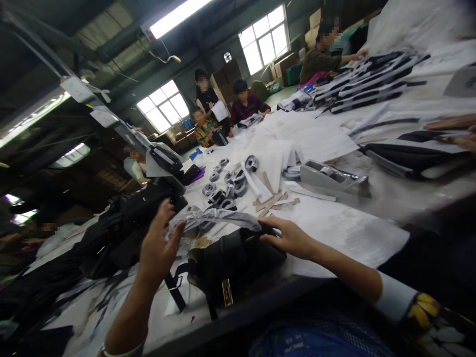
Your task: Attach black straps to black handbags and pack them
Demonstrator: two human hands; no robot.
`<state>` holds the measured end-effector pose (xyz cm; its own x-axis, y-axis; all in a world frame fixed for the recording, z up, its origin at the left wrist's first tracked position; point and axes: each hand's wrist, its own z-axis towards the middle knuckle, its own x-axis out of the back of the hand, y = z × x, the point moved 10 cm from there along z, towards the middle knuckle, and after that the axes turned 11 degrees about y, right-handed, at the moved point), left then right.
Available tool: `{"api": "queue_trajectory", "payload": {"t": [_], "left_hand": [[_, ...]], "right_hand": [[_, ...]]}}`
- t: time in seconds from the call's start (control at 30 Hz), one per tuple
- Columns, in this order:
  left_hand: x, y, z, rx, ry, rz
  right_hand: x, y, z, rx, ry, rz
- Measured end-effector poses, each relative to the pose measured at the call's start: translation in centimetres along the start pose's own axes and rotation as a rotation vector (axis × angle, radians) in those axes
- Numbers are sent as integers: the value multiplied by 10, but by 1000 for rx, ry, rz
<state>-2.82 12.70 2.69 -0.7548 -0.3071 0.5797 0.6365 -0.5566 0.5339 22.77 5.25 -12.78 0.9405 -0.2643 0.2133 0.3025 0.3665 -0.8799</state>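
A black handbag (230,263) with a gold clasp lies in front of me at the table's near edge. Its raised handle (223,216) is wrapped in whitish, translucent material. My right hand (288,237) pinches the black part at the handle's right end, between thumb and fingers. Beside the left end of the handle, my left hand (159,243) is raised with thumb and fingers apart, holding nothing that I can see. A black strap with a buckle (175,285) hangs from the bag's left side.
Several rolled strips (228,186) lie beyond the bag, near a grey tape dispenser (332,178) and paper sheets (349,233). Black bags (126,223) are heaped at left. A co-worker's hands (453,130) are at the right edge; other people sit or stand around the table.
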Motion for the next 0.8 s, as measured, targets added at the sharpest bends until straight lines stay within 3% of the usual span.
{"api": "queue_trajectory", "payload": {"t": [0.07,0.13,0.23,0.3,0.37,0.47,0.53,0.63,0.7,0.8], "left_hand": [[-24,-11,7,147,-205,-60],[-19,4,25,47,-164,45],[7,68,53,-393,42,386],[9,107,61,-590,69,602],[2,137,59,-664,60,667],[-31,166,25,-655,-50,410],[-80,167,-15,-634,-318,201],[-147,140,-68,-577,-661,234],[-167,119,-81,-544,-721,356],[-165,100,-78,-498,-638,486]], "right_hand": [[1,5,0,-2,45,6],[0,6,-1,9,73,2],[0,7,0,-8,119,-34],[1,10,1,-59,134,-72],[2,14,3,-116,117,-116],[3,19,6,-185,34,-183],[1,18,8,-196,-68,-194],[-6,13,8,-179,-271,-126],[-11,16,4,-226,-387,-62],[-15,25,1,-319,-409,23]]}}
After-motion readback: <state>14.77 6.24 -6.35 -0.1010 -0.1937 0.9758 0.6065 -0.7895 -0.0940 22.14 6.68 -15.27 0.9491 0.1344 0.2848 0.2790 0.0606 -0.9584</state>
